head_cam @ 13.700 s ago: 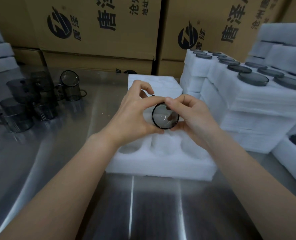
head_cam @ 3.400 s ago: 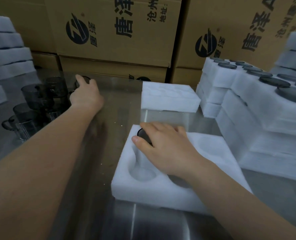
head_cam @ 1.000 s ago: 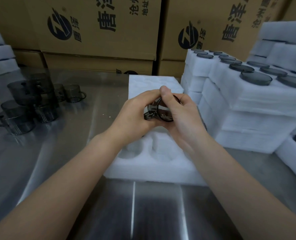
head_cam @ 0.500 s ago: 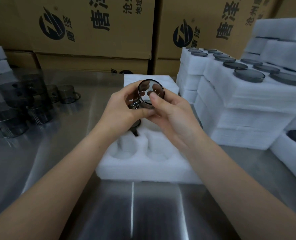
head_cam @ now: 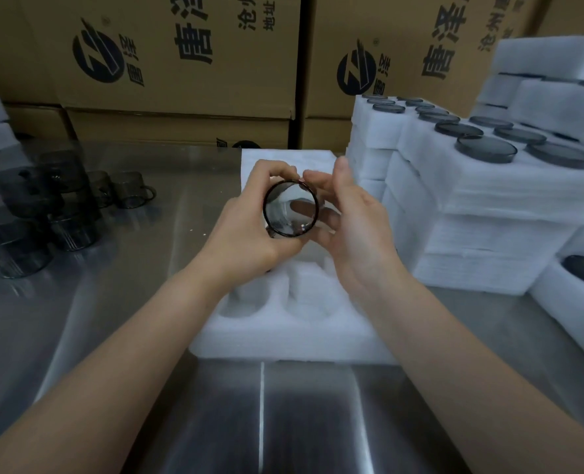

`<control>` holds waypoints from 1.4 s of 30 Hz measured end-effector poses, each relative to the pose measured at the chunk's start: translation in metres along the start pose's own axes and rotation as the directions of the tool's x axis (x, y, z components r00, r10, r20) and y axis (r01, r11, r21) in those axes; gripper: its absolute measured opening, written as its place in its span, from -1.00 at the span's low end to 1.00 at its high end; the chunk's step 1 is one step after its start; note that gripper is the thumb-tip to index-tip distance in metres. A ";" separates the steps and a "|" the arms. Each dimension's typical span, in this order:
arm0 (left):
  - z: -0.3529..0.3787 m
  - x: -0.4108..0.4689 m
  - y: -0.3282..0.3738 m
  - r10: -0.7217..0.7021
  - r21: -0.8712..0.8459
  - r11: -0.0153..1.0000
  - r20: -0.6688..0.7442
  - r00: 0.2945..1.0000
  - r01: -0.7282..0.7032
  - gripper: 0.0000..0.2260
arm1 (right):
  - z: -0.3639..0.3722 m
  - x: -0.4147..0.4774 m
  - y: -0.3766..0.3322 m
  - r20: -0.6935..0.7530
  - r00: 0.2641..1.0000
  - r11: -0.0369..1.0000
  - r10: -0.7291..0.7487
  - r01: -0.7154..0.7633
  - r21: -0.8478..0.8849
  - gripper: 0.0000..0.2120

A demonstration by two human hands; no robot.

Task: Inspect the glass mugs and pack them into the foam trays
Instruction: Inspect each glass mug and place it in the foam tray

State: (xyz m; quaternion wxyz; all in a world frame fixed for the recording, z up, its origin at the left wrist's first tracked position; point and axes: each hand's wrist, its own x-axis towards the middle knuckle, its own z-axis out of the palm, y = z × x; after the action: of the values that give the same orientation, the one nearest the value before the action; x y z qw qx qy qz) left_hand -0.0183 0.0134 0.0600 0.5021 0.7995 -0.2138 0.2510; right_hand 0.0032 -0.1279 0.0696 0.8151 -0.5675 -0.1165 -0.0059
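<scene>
Steel table (head_cam: 119, 302) (shiny), cardboard boxes (head_cam: 181, 80)

Cardboard boxes (head_cam: 181, 63): printed 唐泽, 沧州, 地址, round logo.
</scene>
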 end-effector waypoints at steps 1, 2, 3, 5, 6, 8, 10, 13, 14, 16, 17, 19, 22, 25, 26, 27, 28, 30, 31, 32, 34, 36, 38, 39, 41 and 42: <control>0.000 0.000 0.001 0.005 -0.023 1.000 -0.007 1.000 -0.005 -0.49 | 0.000 0.001 0.000 0.015 1.000 0.999 0.025 -0.026 0.036 -0.69; -0.001 0.000 0.001 0.011 -0.050 0.999 -0.015 1.000 -0.012 -0.48 | 0.001 0.001 -0.002 0.046 0.997 0.994 0.065 -0.069 0.086 -0.71; -0.002 0.000 0.002 0.015 -0.077 0.997 -0.023 1.000 -0.017 -0.48 | 0.003 0.001 -0.004 0.087 0.990 0.984 0.107 -0.118 0.133 -0.70; -0.004 0.001 0.003 0.012 -0.141 0.990 -0.044 0.999 -0.018 -0.50 | 0.005 -0.001 -0.007 0.180 0.974 0.972 0.138 -0.168 0.167 -0.67; -0.005 0.002 0.003 0.006 -0.174 0.985 -0.058 0.998 -0.016 -0.51 | 0.006 -0.001 -0.007 0.221 0.967 0.976 0.123 -0.159 0.149 -0.68; -0.007 0.003 -0.002 -0.010 -0.211 0.977 -0.081 0.997 -0.007 -0.52 | 0.005 -0.003 -0.007 0.263 0.962 0.990 0.077 -0.105 0.095 -0.68; -0.008 0.005 -0.006 -0.038 -0.211 0.977 -0.092 0.995 0.018 -0.50 | 0.004 -0.004 -0.007 0.250 0.967 0.996 0.036 -0.056 0.072 -0.63; -0.010 0.005 -0.008 -0.050 -0.240 0.971 -0.102 0.994 0.024 -0.44 | 0.004 -0.004 -0.008 0.212 0.977 1.000 -0.021 0.022 -0.001 -0.59; -0.010 0.005 -0.007 -0.050 -0.232 0.972 -0.086 0.995 0.029 -0.44 | 0.004 -0.004 -0.007 0.200 0.979 0.997 -0.045 0.056 -0.053 -0.59; -0.010 0.005 -0.008 -0.055 -0.215 0.976 -0.049 0.997 0.043 -0.45 | 0.004 -0.005 -0.006 0.179 0.978 0.981 -0.106 0.132 -0.141 -0.61; -0.010 0.005 -0.009 -0.062 -0.199 0.979 -0.039 0.997 0.053 -0.46 | 0.005 -0.006 -0.005 0.171 0.976 0.972 -0.136 0.165 -0.167 -0.62; -0.009 0.004 -0.007 -0.059 -0.143 0.988 -0.027 0.998 0.054 -0.46 | 0.006 -0.008 -0.003 0.151 0.971 0.955 -0.183 0.212 -0.208 -0.62; -0.006 0.004 -0.004 -0.023 -0.073 0.997 0.009 1.000 0.024 -0.47 | 0.006 -0.008 0.003 0.097 0.965 0.926 -0.242 0.260 -0.273 -0.62; -0.004 0.004 -0.003 -0.015 -0.041 0.999 0.069 0.998 0.018 -0.45 | 0.005 -0.008 0.002 0.019 0.965 0.923 -0.263 0.258 -0.285 -0.75; -0.004 0.004 -0.003 -0.020 -0.037 0.999 0.086 0.996 0.023 -0.43 | 0.004 -0.007 0.001 -0.010 0.966 0.926 -0.258 0.245 -0.286 -0.79; -0.004 0.004 -0.003 -0.022 -0.039 0.999 0.099 0.995 0.026 -0.42 | 0.004 -0.007 0.000 -0.036 0.968 0.930 -0.250 0.229 -0.287 -0.81; -0.004 0.004 -0.003 -0.020 -0.046 0.999 0.109 0.994 0.025 -0.41 | 0.003 -0.006 -0.002 -0.058 0.969 0.936 -0.238 0.213 -0.280 -0.80; -0.004 0.003 -0.004 -0.019 -0.073 0.997 0.122 0.992 0.028 -0.41 | 0.002 -0.004 -0.003 -0.090 0.978 0.963 -0.189 0.166 -0.212 -0.79; -0.004 0.003 -0.004 -0.027 -0.095 0.995 0.118 0.993 0.038 -0.41 | 0.002 -0.003 -0.004 -0.087 0.986 0.980 -0.143 0.129 -0.149 -0.80; -0.004 0.004 -0.005 -0.037 -0.122 0.991 0.105 0.994 0.050 -0.41 | 0.002 -0.002 -0.005 -0.063 0.994 0.993 -0.091 0.086 -0.075 -0.83; -0.004 0.004 -0.005 -0.048 -0.181 0.982 0.072 0.996 0.060 -0.43 | 0.002 -0.001 -0.006 0.024 1.000 0.999 -0.009 0.007 0.054 -0.81; -0.005 0.005 -0.004 -0.060 -0.253 0.965 0.030 0.998 0.065 -0.48 | 0.002 0.000 -0.006 0.133 0.991 0.989 0.032 -0.051 0.142 -0.73; -0.006 0.005 -0.005 -0.082 -0.327 0.942 -0.002 0.997 0.077 -0.50 | 0.003 0.001 -0.006 0.244 0.970 0.979 0.026 -0.073 0.188 -0.66; -0.007 0.004 -0.005 -0.089 -0.343 0.936 -0.006 0.996 0.081 -0.51 | 0.003 0.001 -0.005 0.279 0.960 0.979 0.013 -0.070 0.194 -0.63; -0.007 0.004 -0.005 -0.088 -0.321 0.943 -0.004 0.996 0.082 -0.51 | 0.004 0.000 -0.004 0.276 0.961 0.984 -0.001 -0.048 0.172 -0.62; -0.007 0.004 -0.005 -0.080 -0.293 0.953 0.000 0.997 0.077 -0.50 | 0.004 0.000 -0.005 0.245 0.969 0.989 -0.005 -0.032 0.146 -0.62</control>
State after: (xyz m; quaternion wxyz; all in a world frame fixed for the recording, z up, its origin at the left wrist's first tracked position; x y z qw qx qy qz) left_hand -0.0137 0.0219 0.0613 0.6256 0.7228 -0.2136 0.2013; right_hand 0.0020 -0.1258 0.0751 0.8347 -0.5020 -0.2124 0.0787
